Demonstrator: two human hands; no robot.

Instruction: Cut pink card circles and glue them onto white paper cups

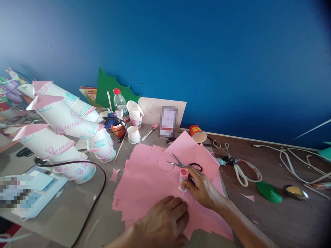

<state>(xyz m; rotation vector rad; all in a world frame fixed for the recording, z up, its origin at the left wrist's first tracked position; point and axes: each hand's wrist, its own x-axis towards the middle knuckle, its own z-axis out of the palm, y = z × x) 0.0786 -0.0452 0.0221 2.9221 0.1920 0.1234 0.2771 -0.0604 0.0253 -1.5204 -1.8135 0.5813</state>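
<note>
A stack of pink paper sheets [144, 175] lies on the table in front of me, with a curved line drawn near its upper middle. My right hand [199, 186] is closed, thumb and forefinger around a small upright pink-and-white tube [183, 178] with a hollow top. Right behind it, scissors [178, 162] with black handles lie with blades apart, pointing left; one handle is partly hidden by my fingers. My left hand [165, 220] rests at the front of the paper with its fingers curled under, and what they hold, if anything, is hidden.
Decorated paper cups [62, 117] are joined in leaning stacks on the left. A black cable [103, 182] curves beside them. Behind the paper stand a bottle [120, 103], a white cup [133, 134] and a red cup [198, 133]. White cords [287, 158] and a green paper cone [269, 192] lie at right.
</note>
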